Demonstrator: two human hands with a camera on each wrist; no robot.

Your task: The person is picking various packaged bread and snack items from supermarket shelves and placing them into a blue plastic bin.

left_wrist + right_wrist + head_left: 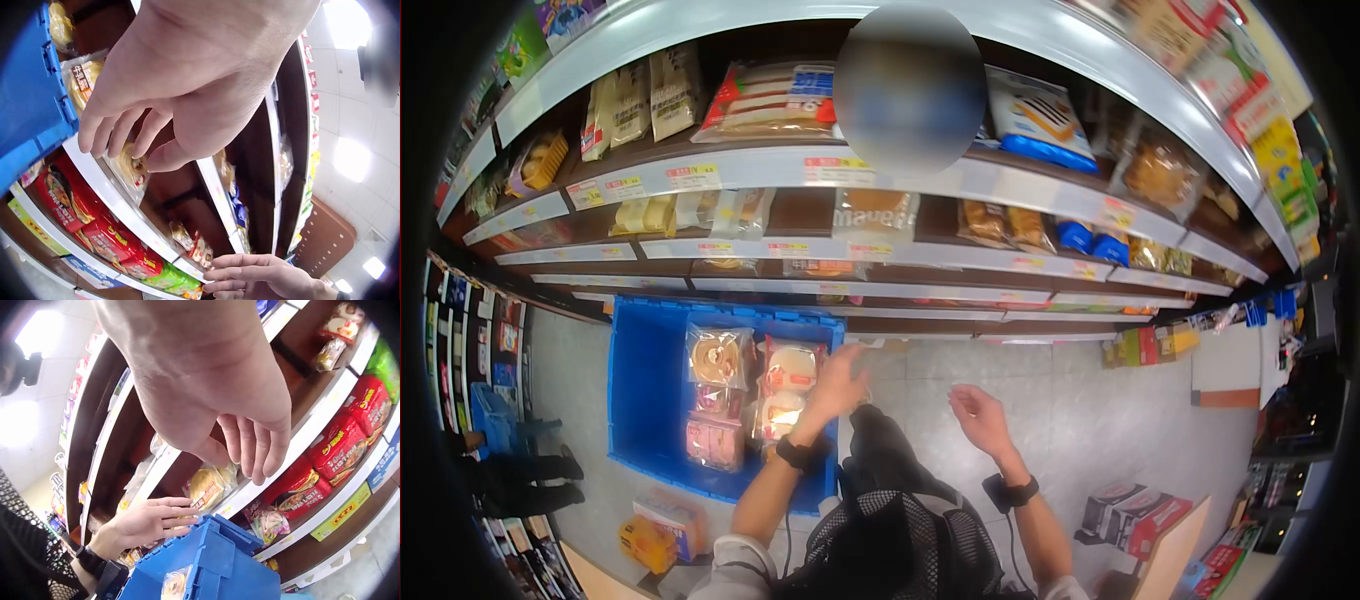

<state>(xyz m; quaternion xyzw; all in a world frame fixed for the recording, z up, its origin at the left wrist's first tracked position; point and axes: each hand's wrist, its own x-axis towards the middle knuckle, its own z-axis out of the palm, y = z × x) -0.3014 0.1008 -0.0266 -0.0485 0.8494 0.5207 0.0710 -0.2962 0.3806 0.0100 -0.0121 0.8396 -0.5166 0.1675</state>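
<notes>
In the head view my left hand (835,388) hangs over the right side of a blue crate (640,400), fingers extended toward the shelf and holding nothing. Beneath it, packaged breads (718,357) and pink-wrapped packs (715,440) lie in the crate. My right hand (982,418) is held above the floor right of the crate, its fingers loosely bent around nothing. The left wrist view shows the left hand (187,94) in front of a shelf with a bagged round bread (131,165). The right wrist view has the right hand (212,394) before a packaged yellow bread (209,487).
Shelves of bagged bread (875,215) run across the front. Red noodle packs (112,240) line a lower shelf. Boxes (1135,515) stand on the floor at right, and a yellow item (648,540) at lower left. Another person's dark-clothed legs (540,480) show at far left.
</notes>
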